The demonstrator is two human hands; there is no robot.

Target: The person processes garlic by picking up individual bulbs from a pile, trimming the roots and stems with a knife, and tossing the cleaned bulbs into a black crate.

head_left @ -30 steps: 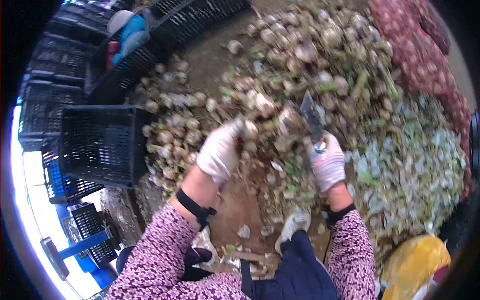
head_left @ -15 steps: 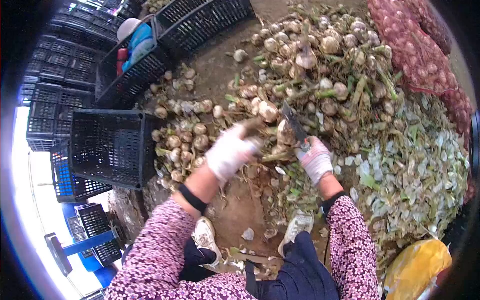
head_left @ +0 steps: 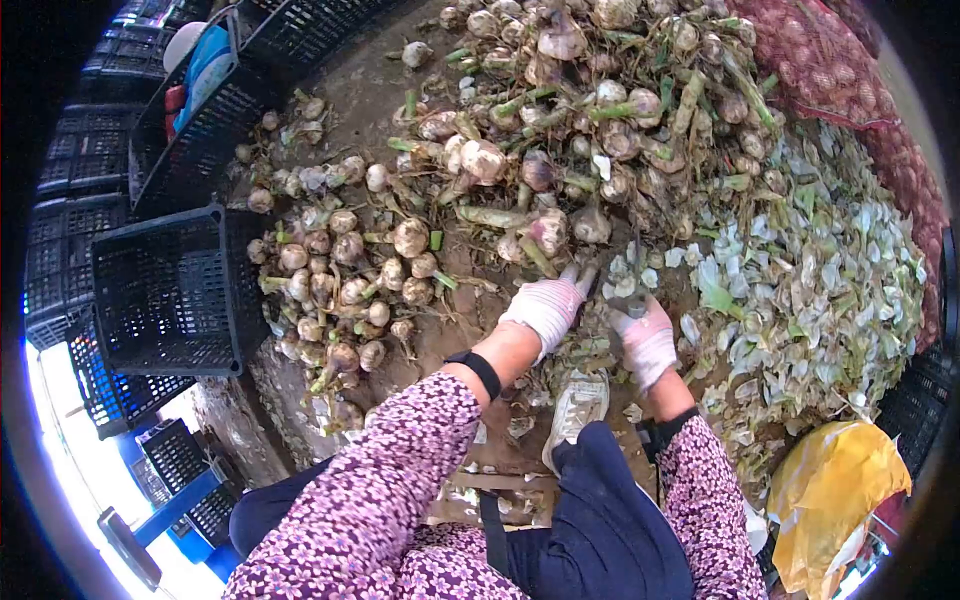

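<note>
My left hand (head_left: 548, 308), in a white glove, reaches low into the edge of the garlic pile. Its fingers stretch out beside the stem of a garlic bulb (head_left: 547, 230), and I see nothing held in them. Another garlic bulb (head_left: 592, 226) lies just beyond the fingertips. My right hand (head_left: 648, 342), gloved too, is closed around a knife (head_left: 632, 302). The knife is hard to make out here against the litter of peelings. A large heap of garlic with stalks (head_left: 620, 145) spreads ahead of both hands.
Trimmed bulbs (head_left: 352, 290) lie in a group at left, beside a black plastic crate (head_left: 165, 290). More crates stand behind it. Pale peelings (head_left: 800, 290) cover the ground at right. Red mesh sacks (head_left: 815, 65) of garlic stand at far right, and a yellow bag (head_left: 838, 490) lies nearby.
My left hand has moved right, from beside the left-hand group to the pile's edge near my right hand. The right hand has lowered slightly with the knife. The view has shifted.
</note>
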